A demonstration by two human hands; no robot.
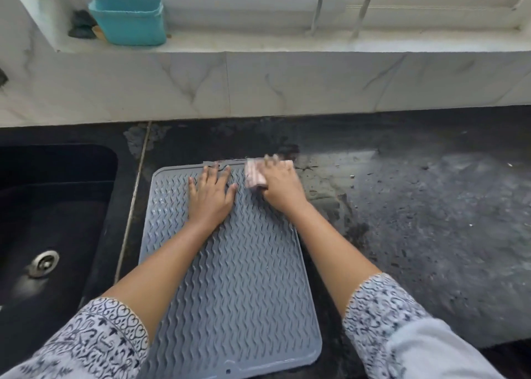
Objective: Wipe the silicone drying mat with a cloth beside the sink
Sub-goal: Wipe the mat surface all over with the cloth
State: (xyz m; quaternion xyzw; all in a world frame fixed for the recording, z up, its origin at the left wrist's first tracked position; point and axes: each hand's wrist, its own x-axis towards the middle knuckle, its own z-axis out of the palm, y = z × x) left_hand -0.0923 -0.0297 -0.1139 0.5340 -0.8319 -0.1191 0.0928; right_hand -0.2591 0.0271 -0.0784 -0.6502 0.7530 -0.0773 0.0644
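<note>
Mat (230, 263) flat on dark worktop (416, 220) beside sink (43, 206). Left hand (211, 196) spread open, pressing far end, gripping nothing. Right hand (280, 184) closed around folded cloth (254, 174) at far right corner. Risk: cloth overshooting onto grimy worktop, smearing dirt back; mat creeping if left pressure eases.

This is a home kitchen: a dark stone bench (402, 206) holds a black sink (43, 206) with a metal drain (44, 263), backed by marble-look wall tiles (258, 85) and a window ledge (258, 43) carrying a teal tub (129, 19).
</note>
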